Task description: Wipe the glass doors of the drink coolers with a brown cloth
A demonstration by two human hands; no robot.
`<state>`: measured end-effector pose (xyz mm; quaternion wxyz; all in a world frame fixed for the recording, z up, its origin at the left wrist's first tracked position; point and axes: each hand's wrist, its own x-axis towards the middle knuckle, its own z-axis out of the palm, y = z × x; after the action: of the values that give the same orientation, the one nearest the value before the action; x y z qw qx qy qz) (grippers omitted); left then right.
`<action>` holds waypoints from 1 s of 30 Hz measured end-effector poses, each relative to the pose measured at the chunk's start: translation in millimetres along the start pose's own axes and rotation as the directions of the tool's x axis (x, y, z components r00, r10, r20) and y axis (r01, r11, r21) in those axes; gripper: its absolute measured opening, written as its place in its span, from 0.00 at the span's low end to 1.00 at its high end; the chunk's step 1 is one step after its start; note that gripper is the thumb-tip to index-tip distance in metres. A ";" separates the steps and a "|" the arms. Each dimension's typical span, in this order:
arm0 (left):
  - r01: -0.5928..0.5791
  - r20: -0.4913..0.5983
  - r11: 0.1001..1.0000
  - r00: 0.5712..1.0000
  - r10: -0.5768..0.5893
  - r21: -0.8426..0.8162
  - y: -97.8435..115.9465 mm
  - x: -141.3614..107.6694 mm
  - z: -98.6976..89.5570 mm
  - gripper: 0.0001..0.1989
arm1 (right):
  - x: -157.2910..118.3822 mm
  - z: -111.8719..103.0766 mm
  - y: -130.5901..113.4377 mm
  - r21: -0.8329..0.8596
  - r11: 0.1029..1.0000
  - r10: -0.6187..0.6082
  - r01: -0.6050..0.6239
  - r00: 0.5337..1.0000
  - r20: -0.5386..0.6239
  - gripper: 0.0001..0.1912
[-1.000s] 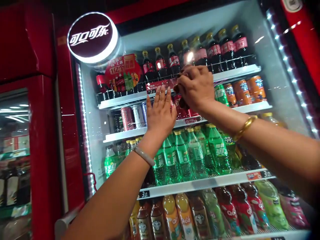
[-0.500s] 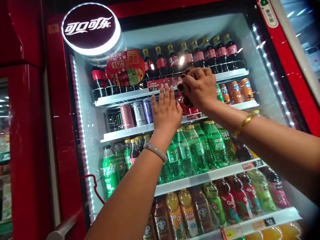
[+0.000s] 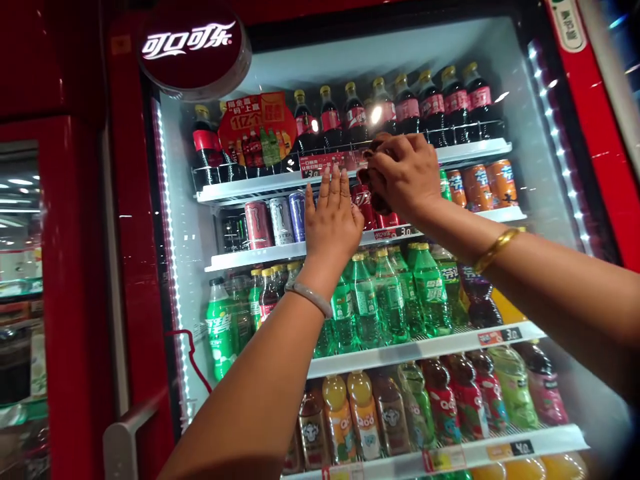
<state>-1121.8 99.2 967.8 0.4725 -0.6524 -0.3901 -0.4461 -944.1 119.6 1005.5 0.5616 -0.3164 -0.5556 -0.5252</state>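
My left hand [image 3: 334,217] lies flat against the glass door [image 3: 380,40] of a drinks fridge, fingers stretched out and pointing up. It holds nothing, and a grey bangle [image 3: 310,298] sits on that wrist. Just to its right, my right hand [image 3: 403,170] is closed on a bunched dark brown cloth [image 3: 373,177], pressed to the glass. My fingers cover much of the cloth. A gold bangle [image 3: 496,250] is on the right wrist. Behind the glass near both hands are red cans [image 3: 364,203] and a red price strip [image 3: 327,165].
Dark cola bottles [image 3: 407,110] line the top shelf, orange cans [image 3: 479,187] the second. Green bottles [image 3: 431,287] and juice bottles [image 3: 443,400] fill lower shelves. A round sign [image 3: 193,57] sits at upper left. A metal door handle [image 3: 123,443] is at lower left.
The view has shifted slightly, so the fridge sits a little differently in the picture. The round sign's bright rim is now dark. Both hands keep nearly the same pose on the glass.
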 end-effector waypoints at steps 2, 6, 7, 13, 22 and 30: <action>0.006 0.015 0.999 1.000 -0.007 0.038 1.6 0.5 -0.9 0.35 | 4.8 5.3 -13.0 0.031 0.998 0.052 -0.051 0.997 -0.049 0.19; 0.059 0.000 0.994 0.998 -0.060 0.089 4.8 1.4 -1.8 0.35 | -26.9 -0.8 -23.3 0.099 0.987 -0.128 0.130 0.991 -0.034 0.16; 0.085 -0.015 0.992 0.996 -0.084 0.097 5.6 1.6 -1.9 0.35 | -36.6 -4.9 -18.3 0.114 0.975 -0.191 0.191 0.981 -0.011 0.15; 0.145 -0.005 0.975 0.989 -0.146 0.168 9.0 2.7 0.1 0.36 | -19.1 -12.3 16.5 0.157 0.976 -0.174 0.154 0.977 0.122 0.22; 0.164 -0.045 0.957 0.986 -0.157 0.238 3.7 1.0 7.7 0.34 | -19.8 -8.6 -27.4 0.396 0.914 -0.138 0.086 0.985 0.106 0.22; 0.156 -0.041 0.971 0.988 -0.151 0.181 1.3 -1.1 13.8 0.37 | -20.3 -18.4 -15.4 0.365 0.929 -0.012 -0.060 0.981 0.192 0.26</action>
<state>-1117.9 112.1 964.2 0.4997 -0.5679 -0.4725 -0.4522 -949.8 103.4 979.2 0.5618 -0.2609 -0.6915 -0.3717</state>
